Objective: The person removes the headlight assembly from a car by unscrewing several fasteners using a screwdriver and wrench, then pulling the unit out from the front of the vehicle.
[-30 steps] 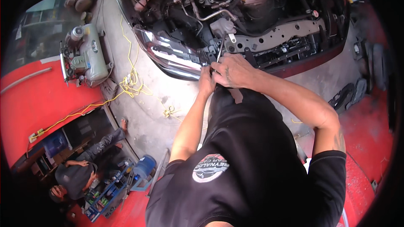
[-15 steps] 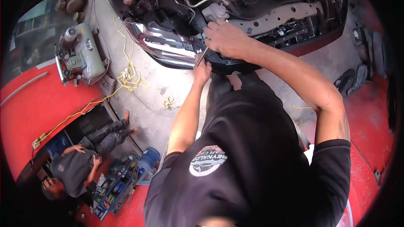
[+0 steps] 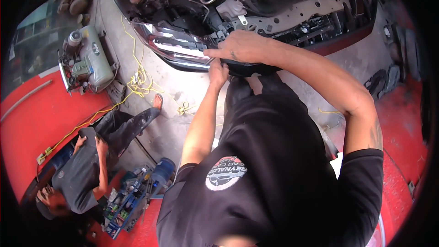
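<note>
Leaning over the front of a car with its hood area exposed, I have both hands at the inner end of the headlight (image 3: 176, 48). My left hand (image 3: 218, 74) is closed at the front edge of the bumper (image 3: 249, 70), around a slim metal tool (image 3: 211, 61) that is mostly hidden. Just above it, my right hand (image 3: 242, 47) reaches across with a finger stretched over the headlight's inner end. Its other fingers are partly hidden. Behind it are a pale plastic reservoir (image 3: 230, 9) and the grey radiator support panel (image 3: 302, 16).
A grey-green air compressor (image 3: 93, 57) stands at left, with a yellow cord (image 3: 137, 82) tangled on the floor. At lower left another person (image 3: 80, 178) holds a dark flat piece (image 3: 89, 137) beside a blue tool cart (image 3: 125, 206). Dark parts (image 3: 388, 82) lie at right.
My right hand has moved down and left, from the reservoir to the headlight end. The tool shows less than before. At left, the other person's leg has swung outward and their hands have shifted.
</note>
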### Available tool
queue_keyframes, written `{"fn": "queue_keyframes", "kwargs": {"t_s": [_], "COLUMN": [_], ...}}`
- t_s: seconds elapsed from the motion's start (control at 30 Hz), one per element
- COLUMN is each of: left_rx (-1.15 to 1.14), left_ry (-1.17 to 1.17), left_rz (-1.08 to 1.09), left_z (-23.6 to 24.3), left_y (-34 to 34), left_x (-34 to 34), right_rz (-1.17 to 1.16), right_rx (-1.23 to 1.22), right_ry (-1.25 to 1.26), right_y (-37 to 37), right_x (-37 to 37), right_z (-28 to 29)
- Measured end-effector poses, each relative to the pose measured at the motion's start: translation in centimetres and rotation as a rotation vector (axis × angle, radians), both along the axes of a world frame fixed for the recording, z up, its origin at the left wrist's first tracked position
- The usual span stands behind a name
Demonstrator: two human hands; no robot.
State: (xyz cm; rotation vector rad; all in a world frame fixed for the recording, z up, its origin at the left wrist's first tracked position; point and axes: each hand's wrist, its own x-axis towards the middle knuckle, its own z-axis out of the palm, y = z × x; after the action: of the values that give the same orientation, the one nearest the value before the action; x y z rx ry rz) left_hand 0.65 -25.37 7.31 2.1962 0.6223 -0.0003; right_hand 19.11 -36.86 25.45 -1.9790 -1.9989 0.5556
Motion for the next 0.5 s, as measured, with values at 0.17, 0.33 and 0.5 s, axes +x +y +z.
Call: {"fn": "queue_keyframes", "kwargs": {"t_s": [0.17, 0.33, 0.5], "left_rx": [-0.021, 0.002, -0.019], "left_ry": [0.040, -0.024, -0.014], "left_rz": [-0.007, -0.006, -0.017], "left_z": [0.4, -0.2, -0.8], "left_y": [0.2, 0.1, 0.3], "left_x": [0.3, 0.2, 0.0], "right_rz": [-0.083, -0.189, -0.279], "right_rx": [0.172, 0.232, 0.285], "right_ry": [0.048, 0.035, 0.078], "right_y": [0.2, -0.9, -1.6], "right_x": [1.4, 0.7, 1.5], "right_z": [-1.3, -1.2, 1.5]}}
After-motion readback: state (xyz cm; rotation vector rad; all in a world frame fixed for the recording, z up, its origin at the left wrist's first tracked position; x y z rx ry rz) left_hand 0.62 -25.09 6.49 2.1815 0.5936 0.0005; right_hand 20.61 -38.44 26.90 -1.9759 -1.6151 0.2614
